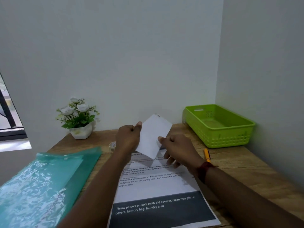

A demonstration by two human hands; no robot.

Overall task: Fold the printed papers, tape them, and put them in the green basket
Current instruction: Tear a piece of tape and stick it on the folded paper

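Teal folder (41, 178) lies at the left of the table (246, 170), with a tape roll (112, 145) just behind it. The left hand (129, 137) pinches the left edge of the folded paper (152, 137) and the right hand (177, 150) pinches its right edge, holding it above the printed sheet (156, 186). The green basket (230, 137) stands at the far right, apart from the hands.
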